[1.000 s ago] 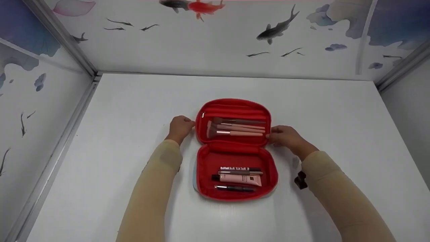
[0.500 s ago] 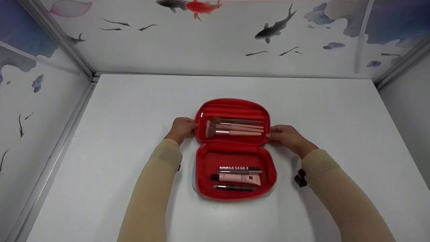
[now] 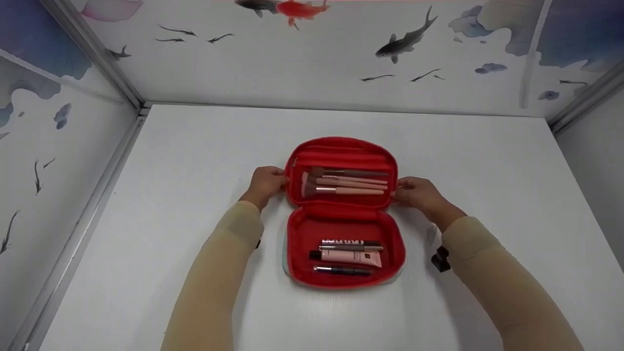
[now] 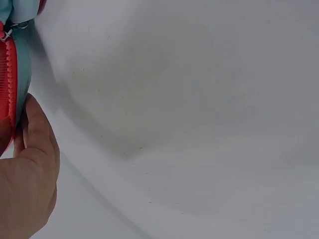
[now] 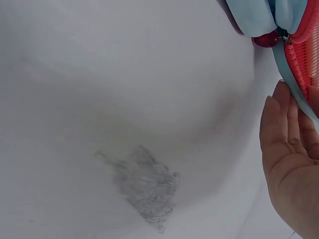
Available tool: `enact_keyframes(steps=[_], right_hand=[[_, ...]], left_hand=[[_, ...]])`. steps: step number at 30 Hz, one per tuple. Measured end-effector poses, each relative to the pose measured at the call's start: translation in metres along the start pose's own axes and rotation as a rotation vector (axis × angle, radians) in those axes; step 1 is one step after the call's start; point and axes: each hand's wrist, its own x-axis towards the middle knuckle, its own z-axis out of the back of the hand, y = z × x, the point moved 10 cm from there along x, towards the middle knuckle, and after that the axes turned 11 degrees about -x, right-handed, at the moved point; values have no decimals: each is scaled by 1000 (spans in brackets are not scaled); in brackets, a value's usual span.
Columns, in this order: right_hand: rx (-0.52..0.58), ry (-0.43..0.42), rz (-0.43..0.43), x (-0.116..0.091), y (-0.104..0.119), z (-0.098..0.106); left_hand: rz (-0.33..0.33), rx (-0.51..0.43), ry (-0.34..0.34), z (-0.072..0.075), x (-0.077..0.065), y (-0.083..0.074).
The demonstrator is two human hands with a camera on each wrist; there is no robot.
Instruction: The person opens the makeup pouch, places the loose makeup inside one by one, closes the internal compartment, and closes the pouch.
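Note:
A makeup bag [image 3: 336, 227] with a red lining and light blue outside lies unzipped and spread wide. Its lid [image 3: 341, 157] carries several makeup brushes [image 3: 358, 191] in a see-through pocket. A pink tube [image 3: 348, 257], a patterned slim stick, a thin pencil and a dark pen-like stick [image 3: 341, 271] lie in the lower half. My left hand [image 3: 267, 184] pinches the lid's left edge, with fingers behind the blue side [image 4: 23, 74] in the left wrist view. My right hand [image 3: 421, 195] holds the right edge, its thumb on the red zip side in the right wrist view.
The bag stands on a white table [image 3: 195, 146]. Behind it rises a white panel [image 3: 302, 63] painted with fish, and another panel [image 3: 29, 146] borders the left. A small black object [image 3: 441, 259] shows beside the right sleeve.
My left hand has moved slightly right, its fingers now on the lid's edge. The lid sits slightly higher in the head view, which has also shifted a little. My right hand keeps its place at the lid.

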Motion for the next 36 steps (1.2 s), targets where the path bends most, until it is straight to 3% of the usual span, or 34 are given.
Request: enact_keyframes(steps=[7, 20, 30, 36], right_hand=[[-42, -22, 16, -10, 9, 4], [-96, -63, 86, -25, 20, 7], [-216, -91, 202, -41, 26, 6], [-380, -107, 248, -50, 27, 2]], left_hand=[[-46, -32, 23, 0, -12, -10], [-211, 52, 54, 6, -35, -25], [-311, 216, 65, 7, -56, -29], [-403, 287, 49, 8, -75, -26]])
